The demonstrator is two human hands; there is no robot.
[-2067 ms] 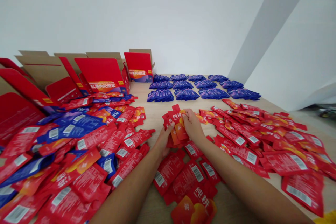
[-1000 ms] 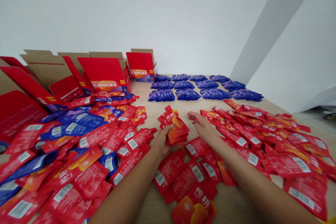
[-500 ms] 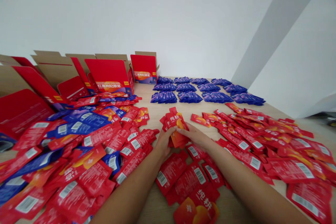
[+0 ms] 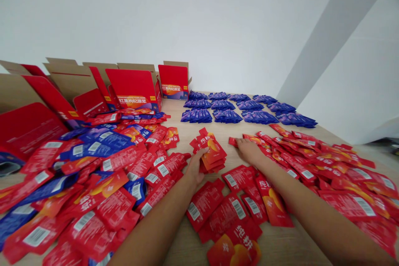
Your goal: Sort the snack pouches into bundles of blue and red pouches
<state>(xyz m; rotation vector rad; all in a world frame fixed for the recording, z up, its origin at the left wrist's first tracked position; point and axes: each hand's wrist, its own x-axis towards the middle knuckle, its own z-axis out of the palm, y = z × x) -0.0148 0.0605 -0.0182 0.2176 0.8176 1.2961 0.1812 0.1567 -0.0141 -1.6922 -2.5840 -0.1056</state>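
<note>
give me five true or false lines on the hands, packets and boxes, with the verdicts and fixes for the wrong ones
1. The left hand holds a stack of red packets. True.
2. The right hand touches a blue bundle. False: it is at a red packet beside the right-hand pile.
3. The blue bundles lie in three rows. True.
4. The boxes are all closed. False: their flaps stand open.
5. The left-hand pile is only red packets. False: blue ones are mixed in.
</note>
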